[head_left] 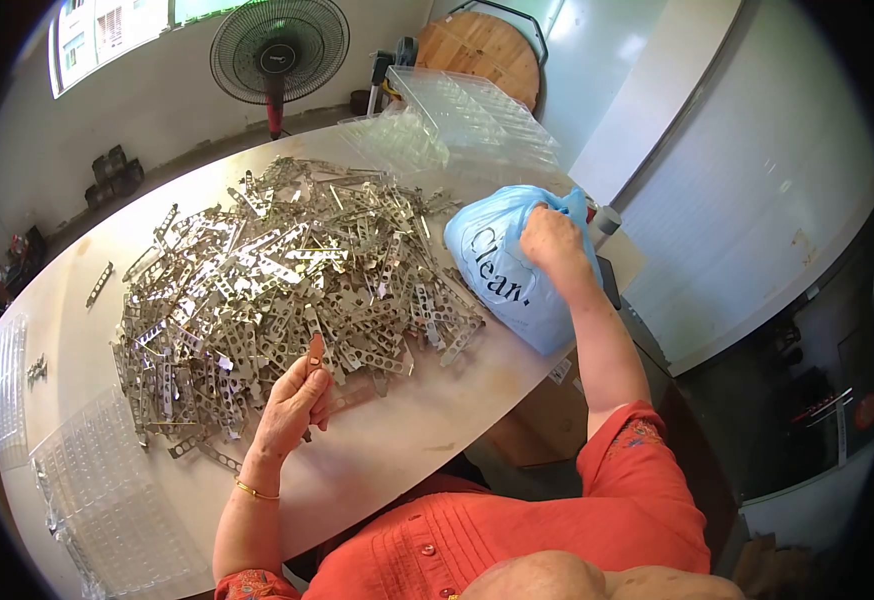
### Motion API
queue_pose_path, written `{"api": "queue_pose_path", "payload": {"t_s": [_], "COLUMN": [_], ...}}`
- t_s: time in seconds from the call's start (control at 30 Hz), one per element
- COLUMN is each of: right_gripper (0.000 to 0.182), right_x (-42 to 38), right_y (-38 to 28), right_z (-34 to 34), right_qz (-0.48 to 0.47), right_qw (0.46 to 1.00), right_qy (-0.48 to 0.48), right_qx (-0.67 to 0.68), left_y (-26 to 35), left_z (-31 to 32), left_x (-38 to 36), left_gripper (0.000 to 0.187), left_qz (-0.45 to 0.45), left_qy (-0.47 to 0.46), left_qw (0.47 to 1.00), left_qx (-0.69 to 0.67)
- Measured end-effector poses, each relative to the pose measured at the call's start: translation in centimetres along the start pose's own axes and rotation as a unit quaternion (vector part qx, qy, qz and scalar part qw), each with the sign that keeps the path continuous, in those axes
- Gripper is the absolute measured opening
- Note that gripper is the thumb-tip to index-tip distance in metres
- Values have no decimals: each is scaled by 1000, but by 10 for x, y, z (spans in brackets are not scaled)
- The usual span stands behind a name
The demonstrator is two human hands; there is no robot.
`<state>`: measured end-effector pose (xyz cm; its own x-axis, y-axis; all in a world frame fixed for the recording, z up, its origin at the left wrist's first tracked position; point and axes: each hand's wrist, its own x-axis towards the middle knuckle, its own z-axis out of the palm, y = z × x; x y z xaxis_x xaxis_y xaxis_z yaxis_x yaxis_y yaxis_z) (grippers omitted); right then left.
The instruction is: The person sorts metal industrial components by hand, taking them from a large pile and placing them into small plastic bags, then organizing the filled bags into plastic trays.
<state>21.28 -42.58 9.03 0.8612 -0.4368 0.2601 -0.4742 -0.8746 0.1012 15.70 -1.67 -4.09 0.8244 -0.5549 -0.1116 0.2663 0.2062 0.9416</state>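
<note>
My left hand (300, 402) is closed around a flat metal strip (315, 350), whose end sticks up between thumb and fingers at the near edge of a large pile of perforated metal strips (257, 290). At the right of the table, my right hand (554, 240) is at the top of a light blue plastic bag (502, 275) with "Clean." printed on it. The fingers of that hand are closed on the gathered plastic. What the bag contains is hidden.
Clear plastic trays (477, 115) are stacked at the table's far side, with more trays (107, 490) at the near left. A loose strip (100, 284) and small parts (37, 369) lie left of the pile. A black fan (277, 55) stands beyond the table (407, 440).
</note>
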Motion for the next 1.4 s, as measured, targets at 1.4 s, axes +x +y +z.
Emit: {"api": "queue_pose_path", "payload": {"t_s": [1.4], "right_gripper": [13], "right_x": [-69], "right_y": [11], "right_z": [-22], "right_qz": [-147], "right_qw": [966], "right_qy": [169], "right_qx": [129], "left_y": [-5], "left_z": [1], "left_x": [2], "left_gripper": [21], "left_qz": [-13], "left_qy": [-5], "left_qw": [1000], "left_qx": [-7]}}
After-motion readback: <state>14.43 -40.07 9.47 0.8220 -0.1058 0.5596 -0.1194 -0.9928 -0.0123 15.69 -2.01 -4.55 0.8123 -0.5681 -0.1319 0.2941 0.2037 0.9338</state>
